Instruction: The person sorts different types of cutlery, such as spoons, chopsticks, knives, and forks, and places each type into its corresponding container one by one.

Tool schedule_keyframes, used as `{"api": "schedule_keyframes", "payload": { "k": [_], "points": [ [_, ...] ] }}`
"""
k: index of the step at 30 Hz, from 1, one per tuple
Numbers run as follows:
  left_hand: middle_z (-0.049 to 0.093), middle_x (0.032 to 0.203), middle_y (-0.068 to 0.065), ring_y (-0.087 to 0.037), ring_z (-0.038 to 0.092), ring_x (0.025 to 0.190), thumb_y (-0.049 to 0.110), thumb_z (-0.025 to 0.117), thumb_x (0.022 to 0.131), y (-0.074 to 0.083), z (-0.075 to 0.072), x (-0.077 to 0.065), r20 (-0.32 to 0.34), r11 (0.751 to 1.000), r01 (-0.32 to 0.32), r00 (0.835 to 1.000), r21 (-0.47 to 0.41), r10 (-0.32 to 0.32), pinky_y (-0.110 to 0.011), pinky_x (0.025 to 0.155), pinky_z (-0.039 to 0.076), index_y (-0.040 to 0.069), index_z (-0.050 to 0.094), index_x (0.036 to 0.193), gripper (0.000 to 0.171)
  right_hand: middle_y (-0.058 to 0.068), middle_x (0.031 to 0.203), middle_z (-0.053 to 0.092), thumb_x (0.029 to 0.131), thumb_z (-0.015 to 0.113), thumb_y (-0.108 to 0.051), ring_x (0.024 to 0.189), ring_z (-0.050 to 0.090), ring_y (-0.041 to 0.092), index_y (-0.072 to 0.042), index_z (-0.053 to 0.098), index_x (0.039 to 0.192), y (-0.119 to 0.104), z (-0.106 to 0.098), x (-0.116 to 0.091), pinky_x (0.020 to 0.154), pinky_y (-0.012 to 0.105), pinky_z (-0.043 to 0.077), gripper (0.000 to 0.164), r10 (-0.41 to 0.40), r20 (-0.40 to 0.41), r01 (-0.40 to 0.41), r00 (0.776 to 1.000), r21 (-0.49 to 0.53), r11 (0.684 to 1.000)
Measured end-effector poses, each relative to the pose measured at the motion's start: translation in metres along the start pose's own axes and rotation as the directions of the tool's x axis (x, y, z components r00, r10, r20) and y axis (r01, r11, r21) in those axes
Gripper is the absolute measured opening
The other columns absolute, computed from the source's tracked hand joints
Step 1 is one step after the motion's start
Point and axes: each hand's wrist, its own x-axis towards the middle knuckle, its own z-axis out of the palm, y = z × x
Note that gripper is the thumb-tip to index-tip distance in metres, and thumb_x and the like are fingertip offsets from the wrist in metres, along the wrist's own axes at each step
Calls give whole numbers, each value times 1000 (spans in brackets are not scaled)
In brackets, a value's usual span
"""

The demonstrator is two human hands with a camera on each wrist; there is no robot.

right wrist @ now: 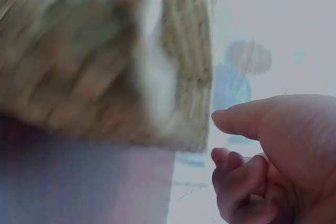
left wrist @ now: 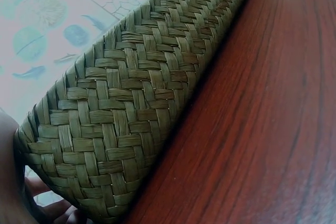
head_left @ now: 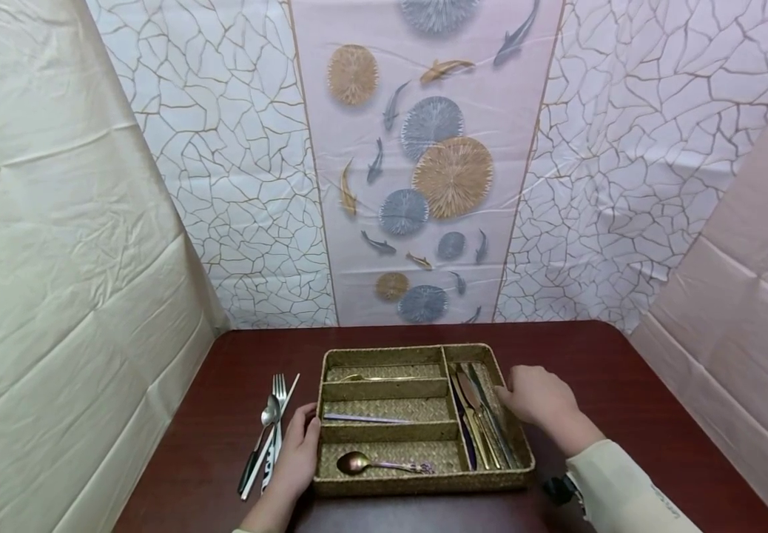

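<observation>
A woven cutlery tray [head_left: 391, 485] lies on the table, divided into several compartments. My left hand [head_left: 296, 453] touches its left side wall, with the thumb close to the rim. In the left wrist view the thumb [left wrist: 8, 169] lies at the tray's corner, and loosely bent fingers show below. Beside the right wall is my right hand [head_left: 540, 400], its thumb tip right at the rim, fingers bent and nothing between them. Several knives [head_left: 484, 426] fill the right compartment. A gold spoon [head_left: 355, 463] lies in the front one, a slim utensil [head_left: 364, 418] in the middle, another [head_left: 391, 379] at the back.
Left of the tray, a fork [head_left: 280, 389], spoons [head_left: 268, 411] and a white chopstick-like stick [head_left: 288, 396] lie bunched on the dark red table [head_left: 191, 451]. Patterned cloth [head_left: 264, 185] hangs behind the table, with plain cloth walls on both sides.
</observation>
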Motion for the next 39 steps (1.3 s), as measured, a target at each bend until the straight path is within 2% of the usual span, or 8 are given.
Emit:
{"api": "schedule_keyframes", "payload": {
  "k": [5,10,16,22,27,31,35,39],
  "points": [
    [63,138,-26,-39,61,127,22,46,119,0,-1,-1,3,999,-43,999,9,43,-45,104,50,-4,57,145,39,14,87,70,110,64,-37,72,67,31,-2,72,100,17,6,-2,60,52,53,38,-6,46,6,999,4,1000],
    [63,141,-23,-37,60,131,25,48,119,1,1,1,2,1000,15,1000,25,-15,-49,108,48,0,58,146,38,3,73,61,113,56,-32,66,59,23,-15,67,83,22,16,-3,62,49,49,36,-34,24,34,999,25,999],
    [62,144,-24,-39,58,136,17,50,118,11,2,0,37,997,73,997,8,-73,-56,113,45,-2,56,148,36,4,76,63,115,50,-29,70,61,24,-15,66,85,25,25,-6,67,52,51,36,-37,16,36,999,34,999],
    [67,132,-25,-39,65,121,20,51,117,13,-5,-1,0,998,-18,1000,61,18,-54,99,53,-4,61,141,36,3,67,52,116,49,-26,60,53,21,-16,58,78,20,29,-7,63,47,47,41,-77,-5,77,997,24,997],
    [74,109,-15,-25,69,96,21,60,113,0,-10,2,-58,990,-113,991,84,118,-40,82,54,-4,68,127,30,8,74,65,115,50,-27,65,64,29,-17,58,76,16,33,-5,61,55,53,41,-70,-42,70,997,-6,998],
    [76,102,-6,-20,69,91,17,67,108,7,-20,4,-54,990,-58,996,126,65,-40,82,55,1,75,119,21,11,79,70,114,51,-28,67,68,34,-18,60,75,15,37,-3,59,58,54,41,-59,-45,58,997,-23,998],
    [75,91,3,-14,66,81,18,73,105,17,-42,5,-74,963,27,997,268,-7,-36,76,53,9,81,109,12,13,81,72,113,52,-27,67,68,35,-18,60,73,17,39,-3,59,58,54,42,-67,-58,65,996,-33,997],
    [68,78,7,-11,59,66,19,78,100,18,-68,7,-116,902,77,993,425,-30,-32,63,49,13,80,98,7,13,80,71,114,52,-27,66,68,35,-18,60,73,18,39,-3,59,58,54,42,-76,-56,74,996,-37,997]
  ]
}}
